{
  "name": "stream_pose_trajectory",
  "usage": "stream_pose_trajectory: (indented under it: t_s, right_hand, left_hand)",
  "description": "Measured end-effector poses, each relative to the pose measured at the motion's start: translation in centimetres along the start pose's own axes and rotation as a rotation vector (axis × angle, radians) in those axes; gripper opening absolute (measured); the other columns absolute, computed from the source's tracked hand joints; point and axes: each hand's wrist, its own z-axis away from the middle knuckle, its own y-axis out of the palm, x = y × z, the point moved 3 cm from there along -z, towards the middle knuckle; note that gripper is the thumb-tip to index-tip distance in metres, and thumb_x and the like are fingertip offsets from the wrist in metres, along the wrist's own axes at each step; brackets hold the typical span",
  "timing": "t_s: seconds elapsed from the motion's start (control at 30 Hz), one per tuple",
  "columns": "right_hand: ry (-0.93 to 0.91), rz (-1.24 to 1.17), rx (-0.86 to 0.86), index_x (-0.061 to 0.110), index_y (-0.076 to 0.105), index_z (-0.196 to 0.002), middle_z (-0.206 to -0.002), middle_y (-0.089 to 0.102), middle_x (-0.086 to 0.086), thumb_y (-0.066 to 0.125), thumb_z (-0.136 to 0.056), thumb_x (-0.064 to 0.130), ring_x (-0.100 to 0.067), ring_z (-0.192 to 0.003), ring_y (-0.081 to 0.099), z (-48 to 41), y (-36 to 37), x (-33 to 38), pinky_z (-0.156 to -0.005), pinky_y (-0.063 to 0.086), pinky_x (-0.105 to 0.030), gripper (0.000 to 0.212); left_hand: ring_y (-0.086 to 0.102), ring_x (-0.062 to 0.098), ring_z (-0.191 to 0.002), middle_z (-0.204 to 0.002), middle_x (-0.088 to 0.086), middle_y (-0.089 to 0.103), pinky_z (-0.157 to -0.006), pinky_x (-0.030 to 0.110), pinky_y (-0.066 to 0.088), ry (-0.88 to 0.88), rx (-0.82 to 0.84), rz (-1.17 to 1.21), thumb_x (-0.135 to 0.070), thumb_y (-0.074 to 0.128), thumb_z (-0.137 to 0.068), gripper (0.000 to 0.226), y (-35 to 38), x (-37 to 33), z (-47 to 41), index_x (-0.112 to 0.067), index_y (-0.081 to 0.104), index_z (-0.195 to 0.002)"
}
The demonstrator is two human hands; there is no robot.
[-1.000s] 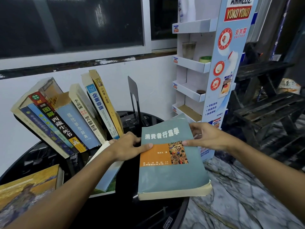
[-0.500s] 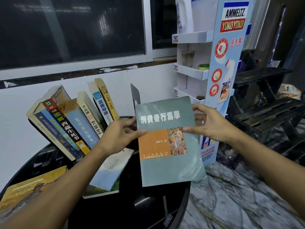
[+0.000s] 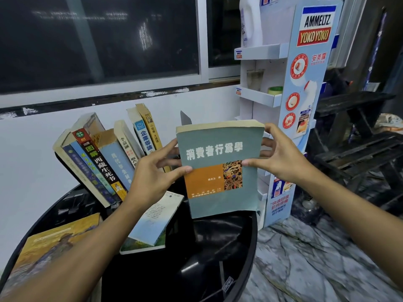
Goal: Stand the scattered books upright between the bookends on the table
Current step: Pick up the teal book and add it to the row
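In the head view we are pinching the teal book (image 3: pixel 220 168) by its side edges, left hand (image 3: pixel 152 177) and right hand (image 3: pixel 277 162), holding it upright above the bench (image 3: pixel 207 258). The gap is lying just behind it, between the leaning row (image 3: pixel 104 162) and the bookend (image 3: pixel 185 119), and our left hand is sitting nearer.

Display stand (image 3: pixel 314 62) header: "AMMELTZ YOKO YOKO", with "安美露" beneath. Teal book (image 3: pixel 220 188) cover: "消費者行為學". Spines: "企業導論" on the blue-and-white spine (image 3: pixel 144 139); "02" and "西藏生死书" on the black spine (image 3: pixel 102 166).
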Motion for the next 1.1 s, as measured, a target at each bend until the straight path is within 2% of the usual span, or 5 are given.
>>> stream_pose_trajectory:
  t_s: [0.2, 0.37, 0.6, 0.8, 1.1]
  right_hand:
    - [-0.150, 0.434, -0.239, 0.027, 0.029, -0.149, -0.144, 0.030, -0.003, 0.094, -0.057, 0.047, -0.013, -0.123, 0.047, 0.0, -0.4, 0.1, -0.104, 0.048, -0.028, 0.114]
    - [-0.553, 0.854, -0.239, 0.017, 0.034, -0.153, -0.154, 0.032, -0.010, 0.088, -0.076, 0.024, -0.031, -0.120, 0.047, 1.2, 2.1, 2.4, -0.096, 0.051, -0.049, 0.095]
    - [-0.458, 0.808, -0.114, 0.020, 0.027, -0.158, -0.160, 0.030, 0.001, 0.071, -0.090, 0.043, -0.028, -0.129, 0.041, 1.4, 4.1, 4.4, -0.096, 0.052, -0.051, 0.085]
    - [-0.253, 0.528, -0.027, 0.038, 0.020, -0.156, -0.161, 0.013, 0.005, 0.066, -0.071, 0.080, -0.021, -0.147, 0.023, 2.1, 6.2, 6.0, -0.114, 0.039, -0.053, 0.106]
    - [-0.291, 0.298, -0.005, 0.029, 0.042, -0.145, -0.152, 0.027, 0.008, 0.078, -0.080, 0.052, -0.010, -0.140, 0.037, 2.6, 6.2, 7.3, -0.097, 0.057, -0.037, 0.078]
  left_hand:
    - [0.073, 0.011, -0.094, -0.125, -0.010, 0.066, -0.092, 0.026, 0.058, 0.041, 0.038, 0.028, -0.023, 0.086, -0.074, 0.079, 0.3, 0.1, -0.1, -0.024, 0.054, -0.146]
    - [0.072, 0.011, -0.093, -0.118, -0.020, 0.064, -0.094, 0.028, 0.056, 0.008, 0.032, 0.047, -0.029, 0.085, -0.076, 0.073, 0.9, 0.4, 0.3, -0.027, 0.053, -0.142]
    - [0.063, 0.013, -0.097, -0.119, -0.011, 0.065, -0.091, 0.030, 0.059, -0.015, 0.073, 0.173, -0.021, 0.079, -0.079, 0.069, 1.4, 0.1, 1.5, -0.032, 0.047, -0.139]
    - [0.064, 0.013, -0.103, -0.124, -0.016, 0.065, -0.088, 0.036, 0.061, 0.006, 0.087, 0.198, -0.006, 0.078, -0.083, 0.070, 1.3, -0.1, 3.1, -0.043, 0.048, -0.135]
    - [0.061, 0.019, -0.113, -0.131, -0.013, 0.059, -0.091, 0.038, 0.059, 0.101, 0.108, 0.142, -0.011, 0.076, -0.087, 0.070, 3.0, -0.3, 5.0, -0.033, 0.048, -0.148]
